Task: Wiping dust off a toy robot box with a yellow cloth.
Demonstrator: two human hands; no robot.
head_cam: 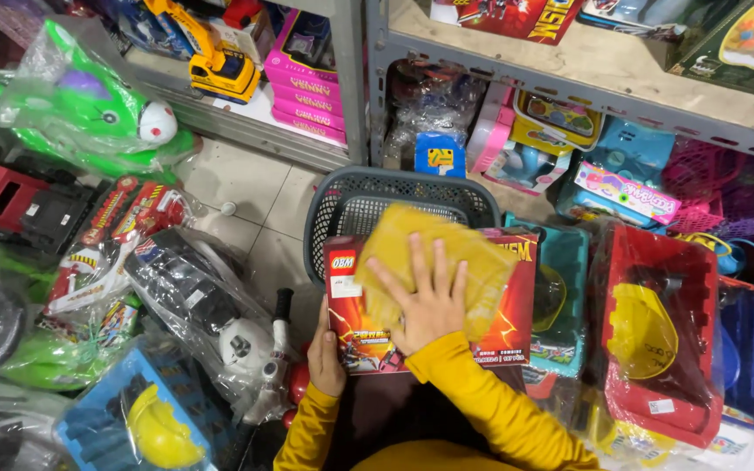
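A grey metal shelf (569,87) fills the far side, packed with boxed toys, and bagged toys crowd the tiled floor (246,187) on the left and right. In the near middle sits the red toy box (490,327), held flat above the person's lap, its far edge just over the rim of a dark plastic basket (342,205). A yellow cloth (464,262) lies spread on the box top. The right hand (425,305) presses flat on the cloth, fingers spread and open, not closed around anything. The left hand (325,353) clasps the near left edge of the box, thumb on top, steadying it.

This looks like the wiping step, with the cloth covering the far half of the lid. A further stroke would call for firm support from the left hand so the box does not tip toward the basket.

Close by on the right stand a red and yellow toy in clear wrap (656,340) and a teal box (560,288), touching the red box's side and leaving little elbow room. On the left, a bagged white and black toy (220,323) lies just beside the left hand.
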